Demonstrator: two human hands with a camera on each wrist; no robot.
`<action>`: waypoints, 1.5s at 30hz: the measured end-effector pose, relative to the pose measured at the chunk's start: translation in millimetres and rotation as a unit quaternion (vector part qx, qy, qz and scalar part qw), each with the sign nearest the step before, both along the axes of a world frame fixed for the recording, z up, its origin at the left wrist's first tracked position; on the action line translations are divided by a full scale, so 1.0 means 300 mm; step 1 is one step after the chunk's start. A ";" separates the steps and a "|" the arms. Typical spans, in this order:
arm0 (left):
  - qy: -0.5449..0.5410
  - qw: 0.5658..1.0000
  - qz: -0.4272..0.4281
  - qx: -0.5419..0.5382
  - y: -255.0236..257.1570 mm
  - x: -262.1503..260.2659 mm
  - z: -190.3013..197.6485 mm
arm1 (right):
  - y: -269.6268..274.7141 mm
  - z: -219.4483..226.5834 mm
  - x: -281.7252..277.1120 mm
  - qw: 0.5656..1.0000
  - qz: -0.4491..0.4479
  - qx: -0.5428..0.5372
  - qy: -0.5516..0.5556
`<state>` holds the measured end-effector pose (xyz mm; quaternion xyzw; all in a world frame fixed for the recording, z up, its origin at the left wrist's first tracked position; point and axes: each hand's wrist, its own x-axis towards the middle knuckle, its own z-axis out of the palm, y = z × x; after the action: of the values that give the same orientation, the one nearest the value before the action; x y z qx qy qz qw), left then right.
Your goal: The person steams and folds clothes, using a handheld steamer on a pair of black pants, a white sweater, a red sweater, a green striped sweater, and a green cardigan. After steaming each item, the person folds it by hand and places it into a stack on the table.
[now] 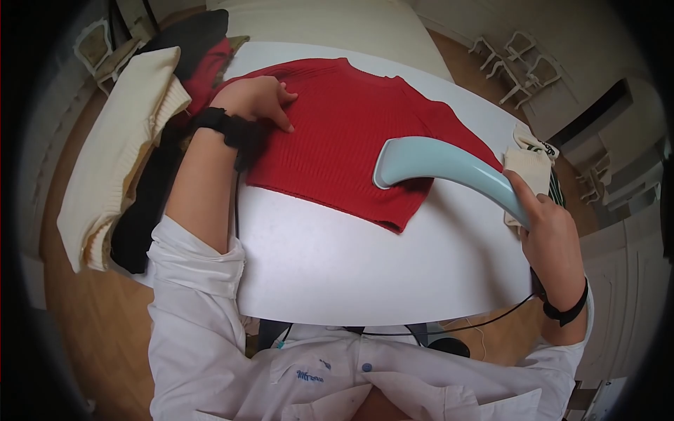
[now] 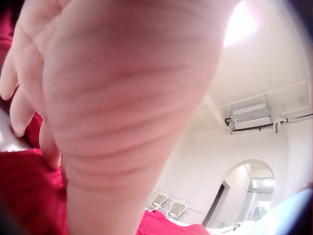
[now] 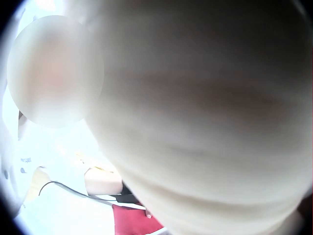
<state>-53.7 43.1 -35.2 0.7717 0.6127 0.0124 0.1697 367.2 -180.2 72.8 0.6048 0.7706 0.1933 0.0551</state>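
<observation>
A red ribbed sweater point(image 1: 330, 133) lies spread on the white table, its neckline at the far side and its hem toward me. My left hand point(image 1: 256, 100) rests on the sweater's left side, with the thumb pointing right across the knit. In the left wrist view, the fingers point(image 2: 22, 110) of that hand reach down to the red fabric. On the right, my right hand point(image 1: 554, 235) grips the handle of a light blue handheld garment steamer point(image 1: 449, 158). The steamer's head is over the sweater's lower right part, close to the hem. The right wrist view is mostly filled by blurred skin.
Cream knitwear point(image 1: 119, 147) and dark clothes point(image 1: 200, 42) are piled along the left side of the white table point(image 1: 316, 259). Folded cream garments point(image 1: 526, 168) lie at the right edge, behind the steamer's handle. A black cord point(image 1: 456, 330) runs along the table's front edge.
</observation>
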 end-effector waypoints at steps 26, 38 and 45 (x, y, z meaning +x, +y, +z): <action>0.060 0.998 -0.013 0.015 -0.025 0.068 0.045 | 0.281 0.041 -0.194 0.989 0.131 0.064 0.026; 0.063 0.998 -0.017 0.009 -0.012 0.079 0.049 | -0.065 0.066 -0.028 1.000 0.007 0.023 -0.009; 0.055 0.998 -0.012 0.014 -0.024 0.082 0.051 | -0.070 0.047 -0.060 0.998 0.043 0.033 -0.036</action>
<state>-29.2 35.9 -19.8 0.7807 0.6117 -0.0235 0.1256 349.3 -201.2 87.0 0.5656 0.7863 0.2427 0.0541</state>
